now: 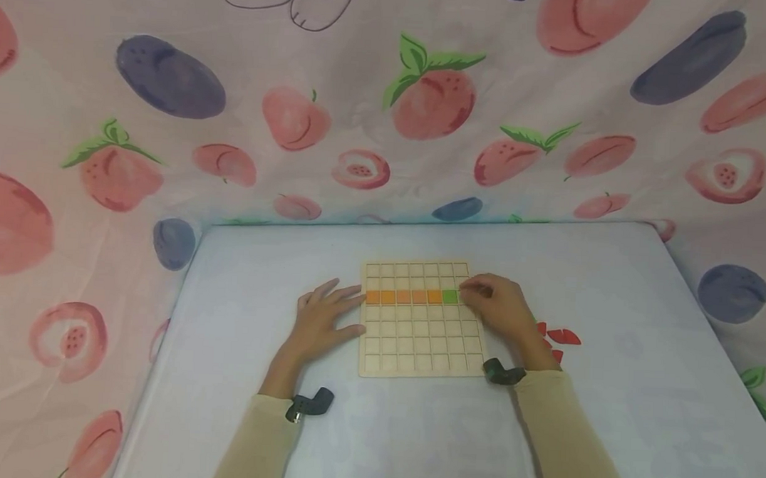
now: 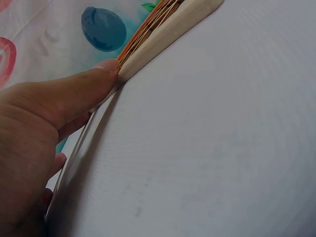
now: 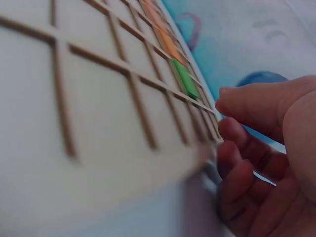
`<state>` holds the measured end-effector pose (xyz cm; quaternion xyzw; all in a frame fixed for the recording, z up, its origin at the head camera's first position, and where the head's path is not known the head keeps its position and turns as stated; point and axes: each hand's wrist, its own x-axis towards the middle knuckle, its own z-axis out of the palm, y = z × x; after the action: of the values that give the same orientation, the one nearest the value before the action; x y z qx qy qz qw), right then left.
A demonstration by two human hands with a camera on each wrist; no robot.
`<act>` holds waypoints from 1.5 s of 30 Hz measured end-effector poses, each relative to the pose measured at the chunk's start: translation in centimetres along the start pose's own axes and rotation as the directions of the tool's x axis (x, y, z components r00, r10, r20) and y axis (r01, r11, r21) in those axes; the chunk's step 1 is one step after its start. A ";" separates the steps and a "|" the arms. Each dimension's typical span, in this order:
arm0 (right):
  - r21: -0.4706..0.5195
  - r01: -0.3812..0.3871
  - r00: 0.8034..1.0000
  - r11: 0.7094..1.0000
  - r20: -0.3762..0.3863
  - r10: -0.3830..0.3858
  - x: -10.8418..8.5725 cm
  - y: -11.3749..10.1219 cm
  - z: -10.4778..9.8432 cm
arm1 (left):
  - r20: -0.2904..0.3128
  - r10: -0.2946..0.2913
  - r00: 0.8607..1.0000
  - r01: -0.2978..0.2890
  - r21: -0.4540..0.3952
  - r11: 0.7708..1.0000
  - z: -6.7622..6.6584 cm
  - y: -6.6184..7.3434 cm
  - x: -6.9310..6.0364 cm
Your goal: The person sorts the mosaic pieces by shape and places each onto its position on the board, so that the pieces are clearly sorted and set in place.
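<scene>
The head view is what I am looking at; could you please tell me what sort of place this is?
Probably a screened-off tabletop workspace, likely indoors: fruit-print cloth rises around the pale table, and a wooden grid board lies on top.

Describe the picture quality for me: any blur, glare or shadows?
Head view: soft, fairly even light on the table, no strong glare, and the grid board readable; left wrist view: rather dim, with a dark shadow on the table along the board's edge; right wrist view: the board's near edge blurred, the green tile somewhat clearer.
</scene>
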<state>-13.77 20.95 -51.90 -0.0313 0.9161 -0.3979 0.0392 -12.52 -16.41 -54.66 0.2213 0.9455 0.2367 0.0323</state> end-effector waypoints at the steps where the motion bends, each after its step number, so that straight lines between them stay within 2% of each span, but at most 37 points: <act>1: 0.009 -0.027 0.999 1.000 0.018 0.027 -0.2 0.1 -0.5 | -0.001 0.000 1.000 0.000 0.000 1.000 0.0 0.0 0.0; 6: -0.021 -0.111 0.990 0.994 0.081 0.112 -0.8 0.7 -3.0 | -0.001 -0.001 1.000 0.001 0.002 1.000 0.1 0.0 0.1; 15: -0.131 -0.099 0.989 0.987 0.095 0.111 -2.2 2.4 -6.8 | -0.009 0.003 1.000 -0.003 0.011 1.000 0.1 0.0 0.0; 23: -0.219 -0.164 0.973 0.962 0.125 0.194 -3.4 3.9 -9.2 | -0.007 0.004 1.000 -0.004 0.012 1.000 0.2 0.0 0.0; 32: -0.263 -0.175 0.958 0.949 0.178 0.226 -4.1 5.4 -9.4 | -0.003 0.001 1.000 -0.001 0.010 1.000 0.2 -0.1 0.0; 45: -0.257 -0.185 0.957 0.949 0.172 0.234 -4.4 5.8 -8.6 | -0.003 0.002 1.000 -0.002 0.014 1.000 0.3 -0.2 0.0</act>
<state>-10.37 31.56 -50.04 0.0223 0.9466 -0.2736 0.1692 -12.58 -16.46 -54.99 0.2220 0.9469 0.2306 0.0290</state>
